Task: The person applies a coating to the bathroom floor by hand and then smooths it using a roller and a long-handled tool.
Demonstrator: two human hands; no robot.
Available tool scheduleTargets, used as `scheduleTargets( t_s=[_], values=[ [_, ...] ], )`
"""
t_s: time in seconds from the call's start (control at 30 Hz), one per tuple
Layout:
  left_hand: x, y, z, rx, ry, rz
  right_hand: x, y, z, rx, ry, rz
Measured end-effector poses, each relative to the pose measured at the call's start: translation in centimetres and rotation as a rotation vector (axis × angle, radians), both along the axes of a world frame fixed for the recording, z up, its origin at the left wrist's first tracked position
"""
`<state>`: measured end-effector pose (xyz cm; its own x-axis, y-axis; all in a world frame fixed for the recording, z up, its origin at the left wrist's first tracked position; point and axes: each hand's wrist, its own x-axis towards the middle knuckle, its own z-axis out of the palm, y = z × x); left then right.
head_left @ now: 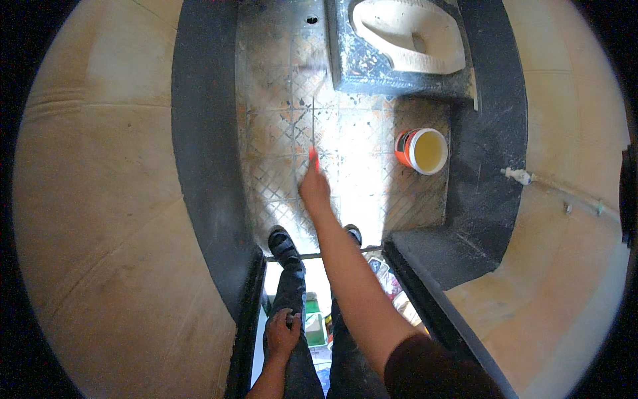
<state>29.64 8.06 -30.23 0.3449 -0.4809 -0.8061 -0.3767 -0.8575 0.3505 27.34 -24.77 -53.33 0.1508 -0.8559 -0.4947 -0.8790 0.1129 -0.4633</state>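
Note:
My right hand [314,191] is closed around the red handle of a long thin-rodded tool [314,126], held out over the tiled floor [269,136]. The rod points away from me, and its far end is smeared by motion, so I cannot tell what head it carries. My left hand [283,336] rests on my left leg near the knee, fingers slightly bent and apart, with no object seen in it. To the right of the tool stands a white-rimmed orange bucket [403,147] with yellowish liquid [429,151] inside.
A squat toilet [379,33] sits on a raised dark block [372,81] at the far right, near a floor drain [312,20]. Dark bands line the tan walls [106,199]. A pipe with a tap [518,176] juts from the right wall. My feet stand by the doorway sill [311,255].

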Motion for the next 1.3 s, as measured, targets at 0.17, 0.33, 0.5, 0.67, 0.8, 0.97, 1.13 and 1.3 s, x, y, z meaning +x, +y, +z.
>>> scheduleTargets(
  t_s=[0.17,0.33,0.5,0.67,0.8,0.97,1.13,1.3],
  values=[
    [0.2,0.8,-0.8,0.004,0.040,0.072,6.7,-22.8,2.0,-0.114,0.020,-0.029],
    [-0.1,1.9,-0.9,-0.123,-0.072,0.009,1.3,-27.4,12.3,0.172,0.181,0.356],
    [0.0,0.6,0.5,-0.090,-0.060,-0.045,-11.3,-10.5,13.2,0.096,-0.011,0.248],
    [-0.6,1.7,-0.5,-0.152,-0.085,-0.116,-14.4,11.7,20.2,0.303,0.181,0.113],
    [-0.7,1.2,-0.5,-0.153,-0.089,-0.135,-14.0,21.0,16.6,0.471,0.294,0.076],
    [-1.0,1.8,-1.5,-0.133,-0.063,-0.106,-8.5,12.2,4.7,0.137,0.095,0.044],
    [-1.1,1.2,-1.6,-0.095,-0.018,-0.089,2.7,-12.8,3.0,0.027,-0.003,0.038],
    [-1.3,1.8,-1.1,-0.166,-0.071,-0.125,7.6,-26.6,10.7,0.199,0.032,0.125]
  ],
)
